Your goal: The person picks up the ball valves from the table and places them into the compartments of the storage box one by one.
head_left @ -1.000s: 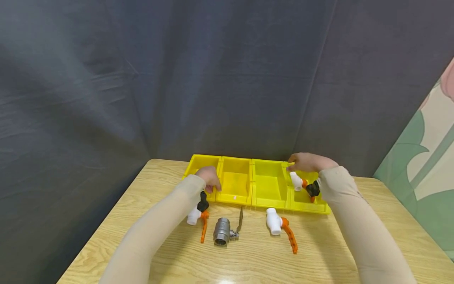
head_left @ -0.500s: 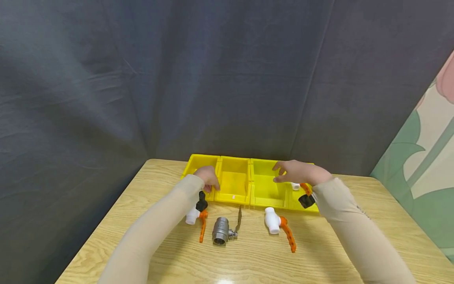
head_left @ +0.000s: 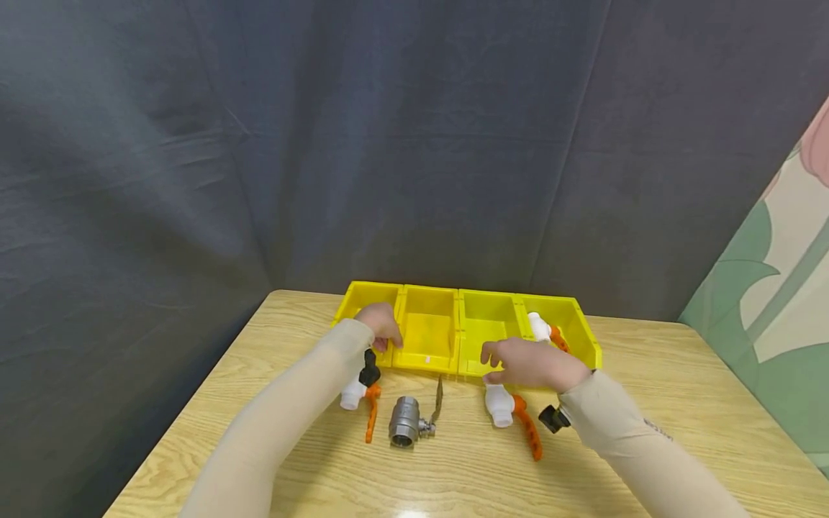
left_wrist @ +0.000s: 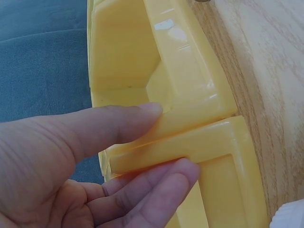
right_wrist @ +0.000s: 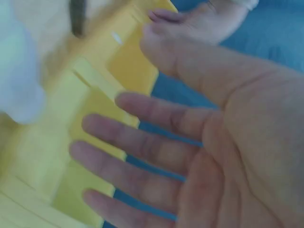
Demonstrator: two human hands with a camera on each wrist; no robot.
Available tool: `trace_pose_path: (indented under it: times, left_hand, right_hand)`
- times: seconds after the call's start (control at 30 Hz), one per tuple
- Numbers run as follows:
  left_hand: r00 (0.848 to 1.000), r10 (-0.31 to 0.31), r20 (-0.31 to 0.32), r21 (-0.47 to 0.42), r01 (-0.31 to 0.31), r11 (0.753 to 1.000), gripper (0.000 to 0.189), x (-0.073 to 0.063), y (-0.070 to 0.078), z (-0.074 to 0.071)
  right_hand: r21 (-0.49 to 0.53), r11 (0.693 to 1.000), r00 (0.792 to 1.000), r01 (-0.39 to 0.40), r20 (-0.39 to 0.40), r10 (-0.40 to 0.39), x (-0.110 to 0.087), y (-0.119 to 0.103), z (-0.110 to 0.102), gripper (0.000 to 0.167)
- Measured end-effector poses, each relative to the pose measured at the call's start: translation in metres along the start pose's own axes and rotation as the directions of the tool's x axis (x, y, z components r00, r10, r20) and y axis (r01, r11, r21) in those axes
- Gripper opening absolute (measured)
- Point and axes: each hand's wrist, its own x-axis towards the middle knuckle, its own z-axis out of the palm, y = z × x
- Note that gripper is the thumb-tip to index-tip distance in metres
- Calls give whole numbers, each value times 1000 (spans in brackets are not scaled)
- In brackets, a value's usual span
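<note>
My left hand [head_left: 381, 325] grips the wall between the two leftmost bins of a yellow bin row [left_wrist: 209, 90], thumb on one side and fingers on the other in the left wrist view. My right hand [head_left: 527, 361], fingers spread and holding nothing in the right wrist view [right_wrist: 190, 133], is over the front of the bins. Right at its fingertips in the head view is a white ball valve [head_left: 499, 406] with an orange lever. Another white valve [head_left: 540, 327] with an orange lever lies in the rightmost bin.
On the wooden table [head_left: 453, 482], a grey metal ball valve [head_left: 405, 422] stands left of centre. Farther left, a white valve [head_left: 352, 395] with an orange lever lies beside the left sleeve. A dark curtain [head_left: 414, 144] hangs behind the bins.
My right hand has moved from the rightmost bin, leftward and toward me, to the white valve on the table. The valve in that bin now shows more fully. My left hand has stayed put.
</note>
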Motion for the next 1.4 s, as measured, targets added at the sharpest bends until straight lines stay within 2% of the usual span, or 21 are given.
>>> trace_pose_path:
  times: [0.13, 0.27, 0.5, 0.8, 1.1, 1.4]
  left_hand:
    - [1000, 3, 1, -2, -3, 1000, 27, 2, 0, 1]
    - [1000, 7, -7, 1, -7, 1000, 27, 4, -1, 2]
    - [1000, -4, -7, -11, 4, 1000, 30, 5, -2, 2]
    - [1000, 5, -6, 9, -5, 1000, 30, 4, -1, 2]
    - [1000, 2, -6, 8, -2, 1000, 29, 3, 0, 0]
    - [1000, -13, -6, -8, 13, 1000, 32, 5, -1, 2]
  right_hand:
    - [-36, 998, 994, -43, -101, 39, -6, 2, 19, 27]
    - [-15, 994, 984, -107, -145, 103, -9, 6, 36, 28]
    - [-1, 981, 969, -193, -159, 191, -12, 10, 55, 36]
    - [10, 969, 954, -246, -174, 243, -12, 11, 68, 46]
    - [16, 964, 947, -267, -183, 265, -11, 10, 75, 47]
    - [4, 963, 949, -268, -168, 265, -10, 6, 78, 49]
